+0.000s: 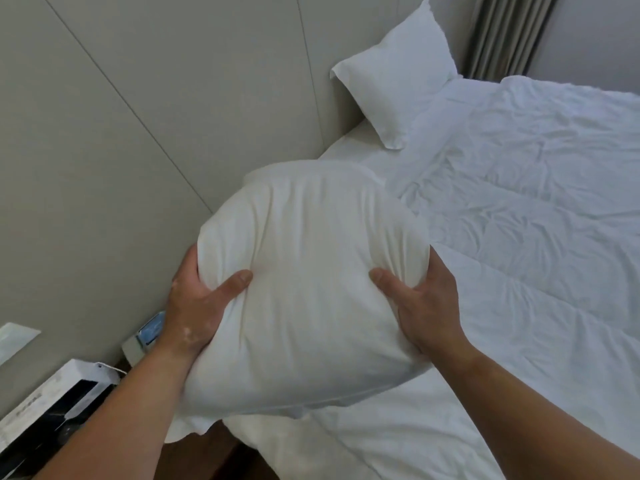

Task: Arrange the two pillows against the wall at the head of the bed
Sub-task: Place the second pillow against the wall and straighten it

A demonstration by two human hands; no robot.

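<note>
I hold a plump white pillow (308, 271) in front of me, above the near corner of the bed. My left hand (197, 303) grips its left side and my right hand (422, 299) grips its right side, thumbs pressed into the top face. A second white pillow (398, 77) stands tilted against the grey wall (138, 116) at the far end of the bed's head. The bed (519, 220) carries a wrinkled white duvet.
A low nightstand at the lower left carries a white and black box (59, 400) and a small blue-white packet (149, 330). A grey curtain (502, 32) hangs beyond the far pillow. A wall plate (14, 337) sits at the left edge.
</note>
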